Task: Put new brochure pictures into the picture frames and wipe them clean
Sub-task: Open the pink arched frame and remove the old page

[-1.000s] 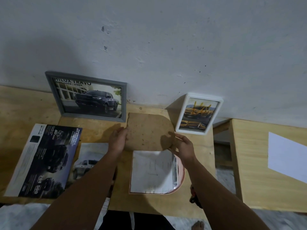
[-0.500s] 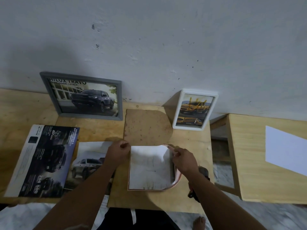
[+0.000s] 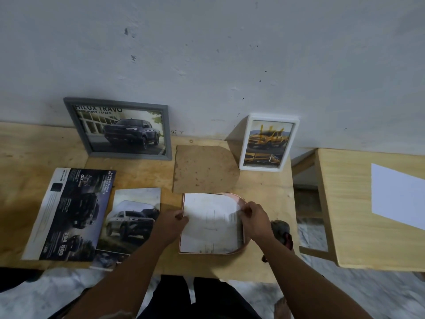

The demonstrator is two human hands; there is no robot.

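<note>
A pink arch-shaped picture frame (image 3: 242, 246) lies face down on the wooden table (image 3: 264, 185), with a white sheet of paper (image 3: 210, 223) lying in it. My left hand (image 3: 171, 223) pinches the sheet's left edge. My right hand (image 3: 255, 221) pinches its right edge, where the paper curls up. The frame's brown backing board (image 3: 204, 169) lies flat just behind. A grey frame (image 3: 119, 128) with a dark truck picture and a white frame (image 3: 268, 142) with a yellow truck picture lean against the wall.
Two car brochures lie at the left: a dark one (image 3: 71, 212) and one with a white truck (image 3: 131, 224). A cloth (image 3: 281, 230) sits behind my right wrist. A second wooden table (image 3: 345, 203) at the right holds a white sheet (image 3: 397, 199).
My hands set the brown backing board down behind the frame, then came back to the white sheet and took hold of its two side edges.
</note>
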